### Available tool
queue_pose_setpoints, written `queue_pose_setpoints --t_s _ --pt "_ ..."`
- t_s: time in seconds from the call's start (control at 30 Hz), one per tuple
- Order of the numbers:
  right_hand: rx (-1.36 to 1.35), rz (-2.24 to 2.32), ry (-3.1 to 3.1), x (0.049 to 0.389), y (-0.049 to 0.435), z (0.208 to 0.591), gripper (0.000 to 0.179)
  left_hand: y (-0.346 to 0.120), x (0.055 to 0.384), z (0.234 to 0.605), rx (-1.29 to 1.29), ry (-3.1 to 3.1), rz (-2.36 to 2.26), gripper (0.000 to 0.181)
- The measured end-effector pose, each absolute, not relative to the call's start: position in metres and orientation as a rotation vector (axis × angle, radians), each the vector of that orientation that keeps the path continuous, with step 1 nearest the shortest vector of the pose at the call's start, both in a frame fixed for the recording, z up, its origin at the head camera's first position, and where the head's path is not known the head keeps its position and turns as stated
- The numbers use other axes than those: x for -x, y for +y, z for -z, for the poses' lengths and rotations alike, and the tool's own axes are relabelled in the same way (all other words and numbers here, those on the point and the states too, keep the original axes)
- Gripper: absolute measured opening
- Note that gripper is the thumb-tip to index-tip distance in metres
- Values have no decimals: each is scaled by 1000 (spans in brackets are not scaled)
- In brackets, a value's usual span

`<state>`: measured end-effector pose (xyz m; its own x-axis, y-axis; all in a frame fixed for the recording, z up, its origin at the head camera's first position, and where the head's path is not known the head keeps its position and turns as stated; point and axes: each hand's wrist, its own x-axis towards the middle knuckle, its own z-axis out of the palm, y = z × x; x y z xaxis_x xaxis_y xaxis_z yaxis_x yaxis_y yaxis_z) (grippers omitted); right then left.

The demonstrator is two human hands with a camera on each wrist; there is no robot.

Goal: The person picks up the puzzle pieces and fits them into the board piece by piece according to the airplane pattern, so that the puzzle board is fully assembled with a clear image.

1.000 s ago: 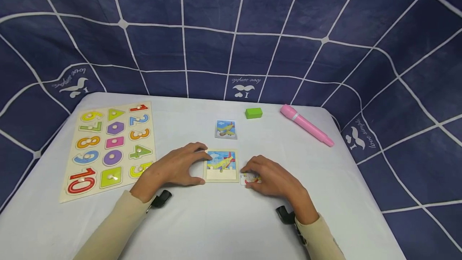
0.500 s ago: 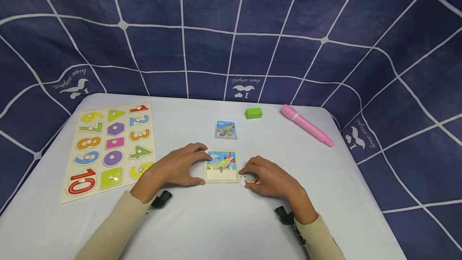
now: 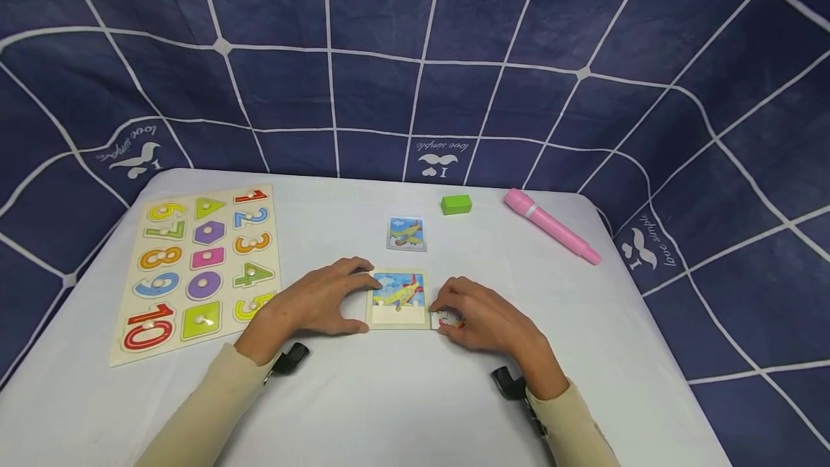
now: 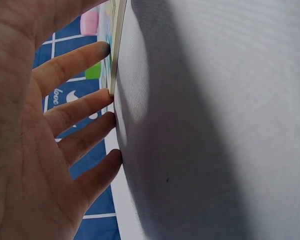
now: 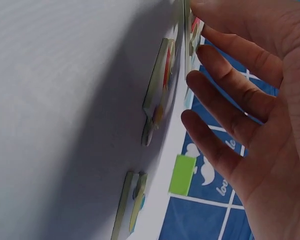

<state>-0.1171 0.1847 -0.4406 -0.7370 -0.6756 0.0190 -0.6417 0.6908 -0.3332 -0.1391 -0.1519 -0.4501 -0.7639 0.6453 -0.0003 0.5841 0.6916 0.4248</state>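
Note:
My left hand [image 3: 318,299] lies at the left side of a small wooden puzzle board [image 3: 397,315]. Its index fingertip rests near the upper left corner and its thumb touches the lower left. In the left wrist view the fingers spread fairly straight. An aeroplane picture fills the board's upper part, above a bare cream strip. Close by the board's right edge, my right hand [image 3: 489,316] pinches a puzzle piece [image 3: 447,319] between thumb and index finger. In the right wrist view a red-marked puzzle piece [image 5: 161,75] and another puzzle piece [image 5: 132,205] lie on the cloth below the palm.
Behind the board lies a small aeroplane picture [image 3: 406,233]. A green block [image 3: 457,205] and a pink marker-shaped object [image 3: 551,226] are at the back right. A number and shape peg board [image 3: 178,258] lies on the left. Dark blue gridded cloth [image 3: 376,85] hangs behind.
My right fingers close in on the puzzle piece, and less of it shows. The hand shifts slightly left. My left hand and the board stay in place.

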Motion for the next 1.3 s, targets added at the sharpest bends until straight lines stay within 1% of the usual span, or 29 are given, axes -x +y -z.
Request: queue_pose_setpoints --t_s 0.47,1.3 --pt "1119 466 2784 120 175 438 23 -150 139 449 -989 2744 -614 68" --pt "1312 383 2735 132 133 433 29 -153 142 450 -978 2738 -584 66"
